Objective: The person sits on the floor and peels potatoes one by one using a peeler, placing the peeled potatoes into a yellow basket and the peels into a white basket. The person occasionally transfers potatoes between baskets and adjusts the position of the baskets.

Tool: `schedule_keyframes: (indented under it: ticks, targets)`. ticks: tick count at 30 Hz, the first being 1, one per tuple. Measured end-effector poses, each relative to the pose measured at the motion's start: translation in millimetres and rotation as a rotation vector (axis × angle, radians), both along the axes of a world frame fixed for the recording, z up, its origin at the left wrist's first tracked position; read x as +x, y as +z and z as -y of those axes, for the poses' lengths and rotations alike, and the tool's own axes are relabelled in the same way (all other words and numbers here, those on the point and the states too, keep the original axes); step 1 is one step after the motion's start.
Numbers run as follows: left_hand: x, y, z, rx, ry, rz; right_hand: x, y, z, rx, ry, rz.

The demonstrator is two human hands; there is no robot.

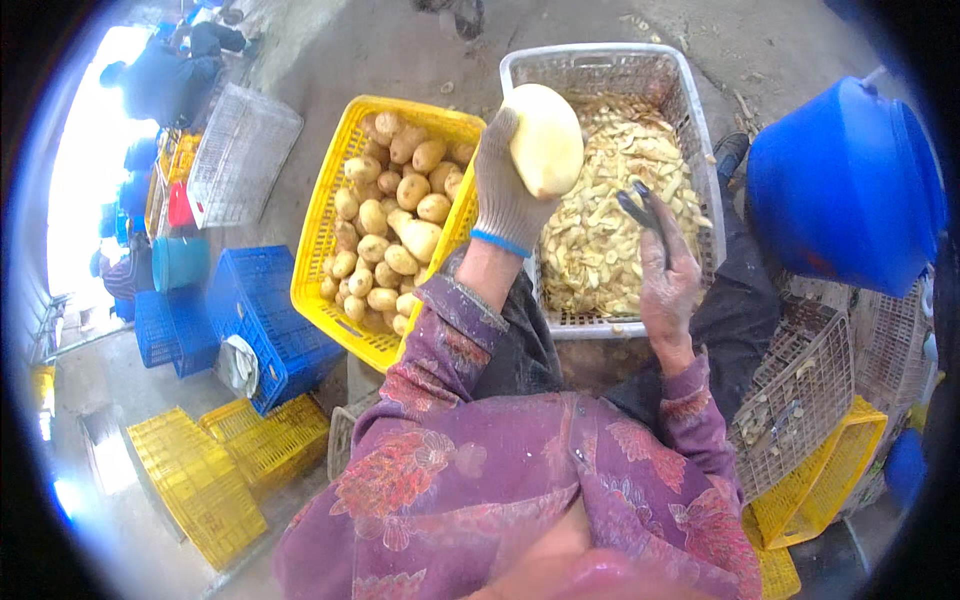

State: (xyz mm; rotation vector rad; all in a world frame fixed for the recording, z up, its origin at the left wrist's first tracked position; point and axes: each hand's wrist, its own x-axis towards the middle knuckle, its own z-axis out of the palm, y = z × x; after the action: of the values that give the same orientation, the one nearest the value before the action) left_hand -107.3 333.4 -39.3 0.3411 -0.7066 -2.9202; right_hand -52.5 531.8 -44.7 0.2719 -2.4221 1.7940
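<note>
My left hand point(504, 184), in a knitted glove with a blue cuff, grips a large peeled potato point(547, 142) above the rims of two crates. In my bare right hand point(670, 277) is a small dark hand tool point(636, 208) that looks like a peeler; its blade is not clear. The tool is apart from the potato, over a heap of pale peelings point(592, 247). These peelings lie in a grey plastic crate point(600, 330) between my legs. Left of it, a tilted yellow plastic crate point(304, 289) holds many potatoes point(412, 191), seemingly unpeeled.
A large blue plastic tub point(832, 180) stands at right. Blue crates point(247, 292) and yellow crates point(199, 487) are at left, below a white crate point(244, 157). A grey crate point(806, 397) leans by a yellow one point(825, 472) at lower right. A person point(169, 82) bends at far upper left.
</note>
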Motion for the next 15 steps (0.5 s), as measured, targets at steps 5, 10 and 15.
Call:
schedule_keyframes:
  ticks: [5,10,15]
  targets:
    - [1,9,-14,0.074,-0.13,-0.12,-11,23,38,0.037,0.002,-0.25]
    - [6,7,-12,0.09,-0.268,0.006,-29,31,30,0.139,0.0,-0.288]
    - [13,16,-19,0.035,-0.211,0.053,-62,49,36,0.188,0.061,-0.316]
